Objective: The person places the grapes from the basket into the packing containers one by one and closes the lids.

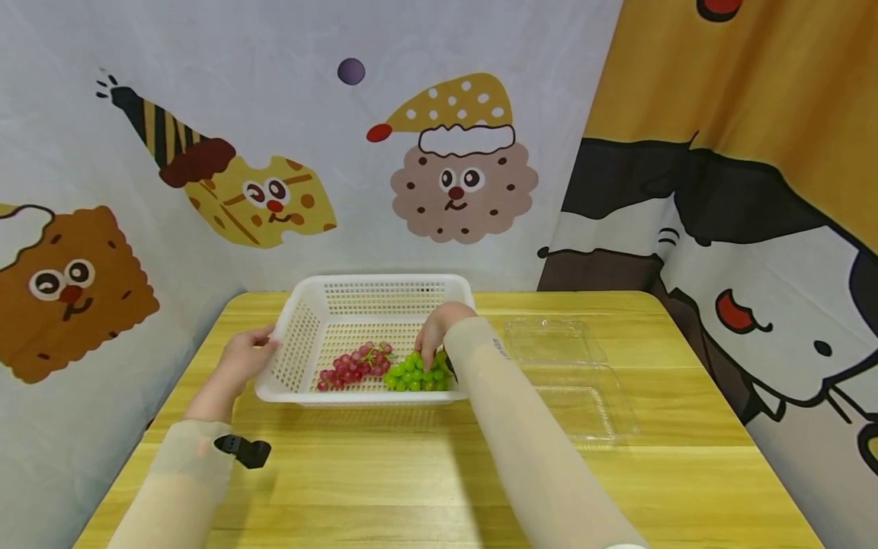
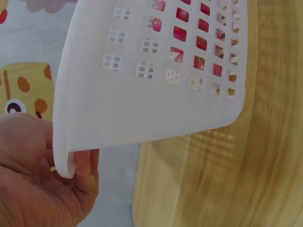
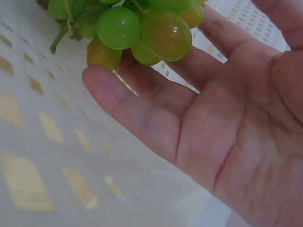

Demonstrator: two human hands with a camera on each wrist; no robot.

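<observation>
A white plastic basket with slotted walls stands on the table. My left hand grips its left rim; in the left wrist view, the fingers curl round the rim at a corner. Inside lie a bunch of red grapes and, to its right, a bunch of green grapes. My right hand reaches down into the basket at the green bunch. In the right wrist view its fingers are mostly extended against the green grapes, with the thumb apart from them.
To the basket's right, an open clear plastic clamshell box lies on the wooden table. A cloth with cartoon figures hangs behind the table, and a black watch-like device sits on the left wrist.
</observation>
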